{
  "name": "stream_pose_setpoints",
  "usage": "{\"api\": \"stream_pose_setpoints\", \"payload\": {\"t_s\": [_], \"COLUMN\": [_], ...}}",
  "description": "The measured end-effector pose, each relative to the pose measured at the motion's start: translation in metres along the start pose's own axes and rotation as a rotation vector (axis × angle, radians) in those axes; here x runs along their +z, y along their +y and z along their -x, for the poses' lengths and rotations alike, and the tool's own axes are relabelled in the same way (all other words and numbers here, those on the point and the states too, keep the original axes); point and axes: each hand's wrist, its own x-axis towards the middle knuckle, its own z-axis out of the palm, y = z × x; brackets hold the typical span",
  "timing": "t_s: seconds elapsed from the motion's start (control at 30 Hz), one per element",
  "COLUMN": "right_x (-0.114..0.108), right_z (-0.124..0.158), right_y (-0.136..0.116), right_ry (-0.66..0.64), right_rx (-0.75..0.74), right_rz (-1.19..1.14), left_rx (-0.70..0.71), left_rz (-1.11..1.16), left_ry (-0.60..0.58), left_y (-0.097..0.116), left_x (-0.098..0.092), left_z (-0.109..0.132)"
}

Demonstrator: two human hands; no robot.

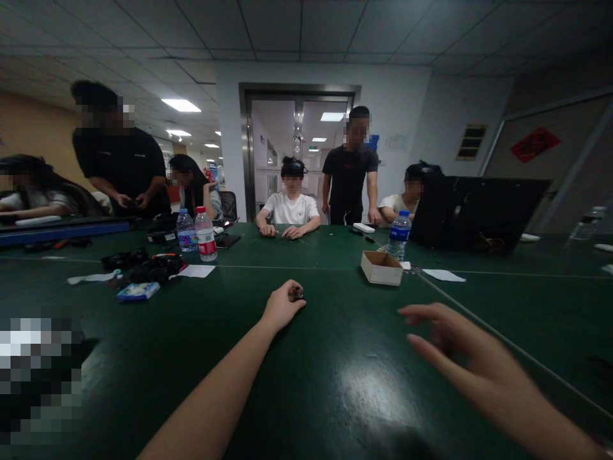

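My left hand (282,304) reaches out over the dark green table (335,383), fingers curled around a small dark object (296,294) that I cannot name. My right hand (460,345) hovers above the table nearer to me, fingers stretched out and apart, holding nothing. A small open cardboard box (382,267) stands beyond both hands, closest to the right one.
Two water bottles (200,234) and black gear (143,265) sit at the left, another bottle (398,235) and an open laptop (474,212) at the right. Papers (443,275) lie near the box. Several people sit or stand along the far edge and left side.
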Motion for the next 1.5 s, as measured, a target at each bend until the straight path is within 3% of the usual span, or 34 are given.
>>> {"api": "stream_pose_setpoints", "payload": {"t_s": [0.1,0.23,0.37,0.5,0.63,0.83,1.1,1.5], "right_x": [0.058,0.134,0.170,0.180,0.186,0.193,0.188,0.184], "right_z": [-0.056,-0.119,-0.146,-0.154,-0.155,-0.154,-0.153,-0.152], "right_y": [-0.009,0.002,0.007,0.008,0.016,0.019,0.015,0.021], "right_ry": [-0.140,-0.259,-0.374,-0.439,-0.373,-0.241,-0.261,-0.275], "right_rx": [-0.046,0.267,0.314,0.258,0.208,0.165,0.209,0.180], "right_rz": [-0.028,-0.321,-0.766,-0.862,-0.862,-0.796,-0.857,-0.958], "left_rx": [0.038,0.135,0.160,0.080,0.060,0.017,0.007,-0.061], "left_rz": [0.118,0.263,0.423,0.515,0.492,0.455,0.493,0.629], "left_ry": [0.037,0.032,0.014,0.000,0.006,0.104,0.069,-0.010], "left_y": [-0.006,-0.012,-0.012,-0.015,-0.018,-0.024,-0.031,-0.014], "left_x": [0.003,0.005,0.006,0.007,0.005,0.004,0.004,-0.006], "left_z": [-0.004,-0.005,-0.006,-0.010,-0.012,-0.015,-0.020,-0.010]}}
